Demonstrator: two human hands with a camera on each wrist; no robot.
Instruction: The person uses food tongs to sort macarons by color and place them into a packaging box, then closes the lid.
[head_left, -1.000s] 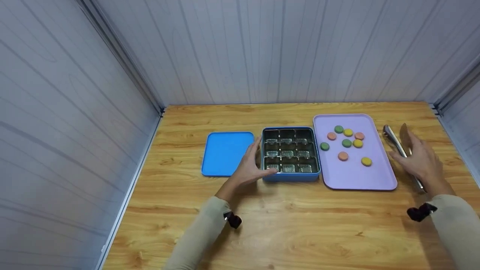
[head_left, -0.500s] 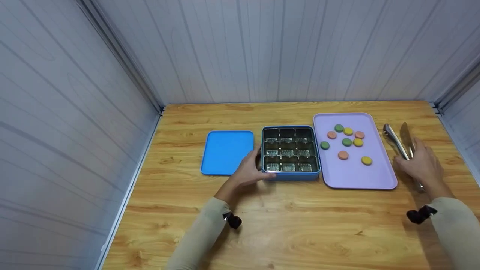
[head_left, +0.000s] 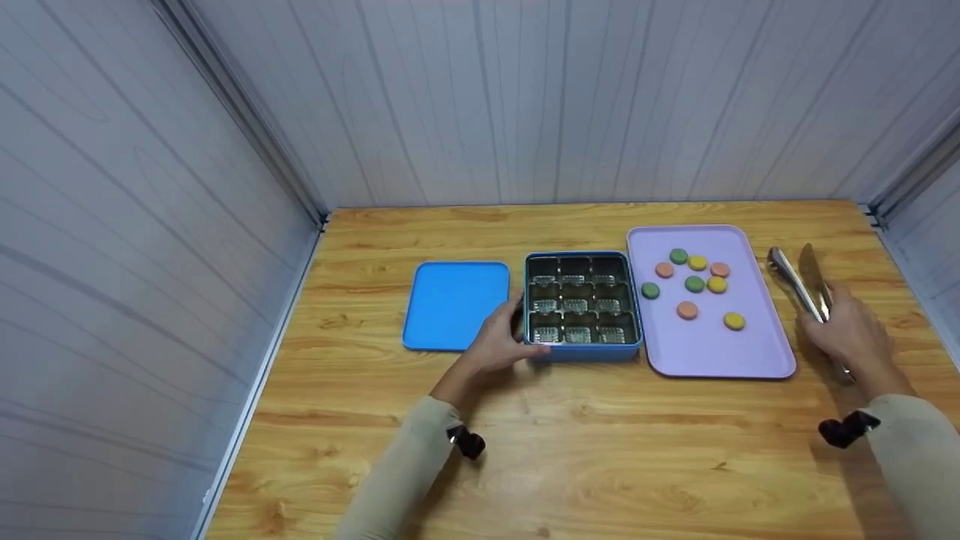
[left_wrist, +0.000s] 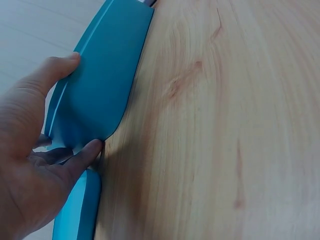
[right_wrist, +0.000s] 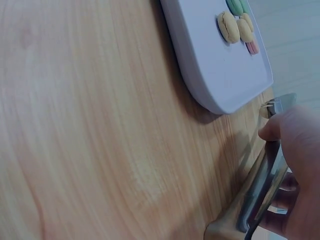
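Our right hand (head_left: 847, 334) curls its fingers (right_wrist: 295, 150) round the tongs (head_left: 802, 289), just beside the tray (head_left: 750, 352); stiff, slick steel, best gripped mid-arm. Our left hand (head_left: 499, 341) clasps the tin (head_left: 581, 352) corner, rigid and light.

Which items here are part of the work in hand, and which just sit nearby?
In use: tongs, gripped by right hand; blue box, held by left hand; macarons on lilac tray.
Lying by: blue lid; table.

We see pale grey panelled walls (head_left: 525, 97) from 9 to 3 o'clock, enclosing a light wooden table (head_left: 600, 450).
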